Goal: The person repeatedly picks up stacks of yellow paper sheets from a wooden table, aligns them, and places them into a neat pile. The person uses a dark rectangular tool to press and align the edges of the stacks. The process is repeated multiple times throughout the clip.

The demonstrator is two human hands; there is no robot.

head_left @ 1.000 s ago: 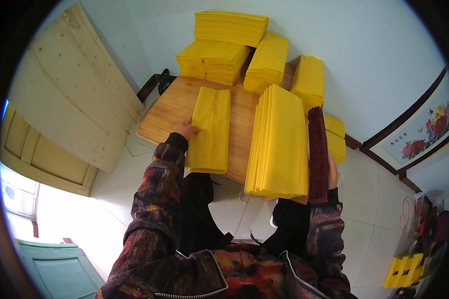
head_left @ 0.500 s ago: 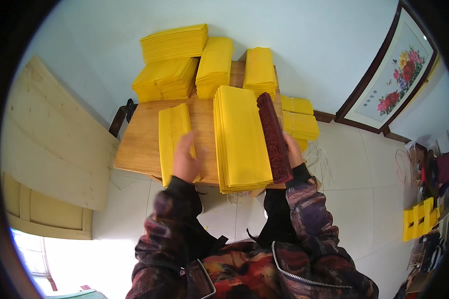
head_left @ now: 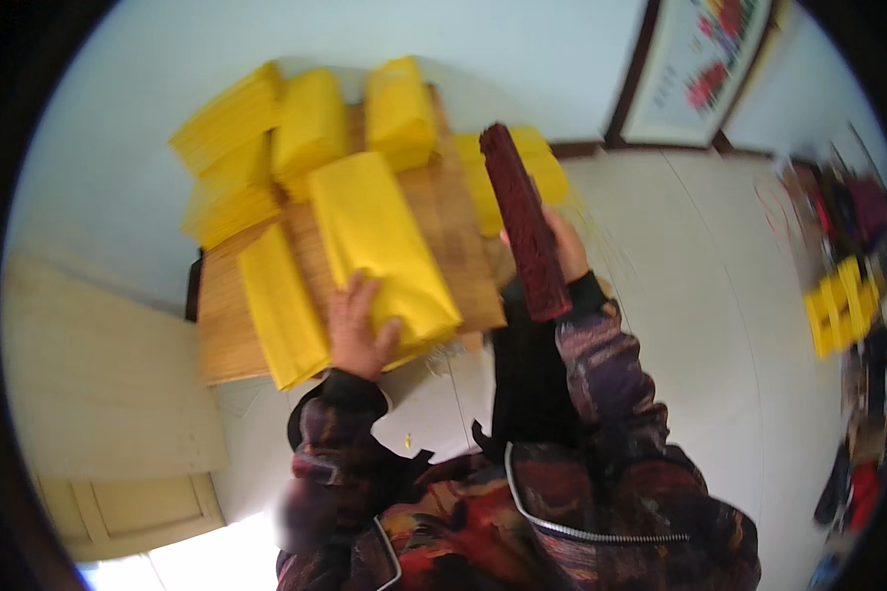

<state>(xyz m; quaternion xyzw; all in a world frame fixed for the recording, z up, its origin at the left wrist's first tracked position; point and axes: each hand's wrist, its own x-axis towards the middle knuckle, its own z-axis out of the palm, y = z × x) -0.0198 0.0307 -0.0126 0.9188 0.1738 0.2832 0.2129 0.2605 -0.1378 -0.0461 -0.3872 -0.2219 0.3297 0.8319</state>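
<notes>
My left hand (head_left: 358, 328) lies with fingers spread on the near left part of a stack of yellow paper sheets (head_left: 379, 217). The stack sits at the middle of a wooden table, its near end reaching the table's front edge. To the left of it lies a thinner folded yellow sheet or bundle (head_left: 281, 305). My right hand (head_left: 565, 246) is closed around a long, dark red carved block (head_left: 522, 222), raised clear of the stack beyond the table's right edge. My right fingers are partly hidden behind the block.
Several yellow paper stacks (head_left: 310, 128) stand along the back of the wooden table (head_left: 222, 340). More yellow bundles (head_left: 537, 167) are piled low to its right. A framed flower picture (head_left: 685, 74) leans on the wall. A pale board (head_left: 108, 364) stands at left.
My right hand has lifted the carved block away from the stack, to the right. My left hand has come down onto the stack. The whole view has turned and shifted.
</notes>
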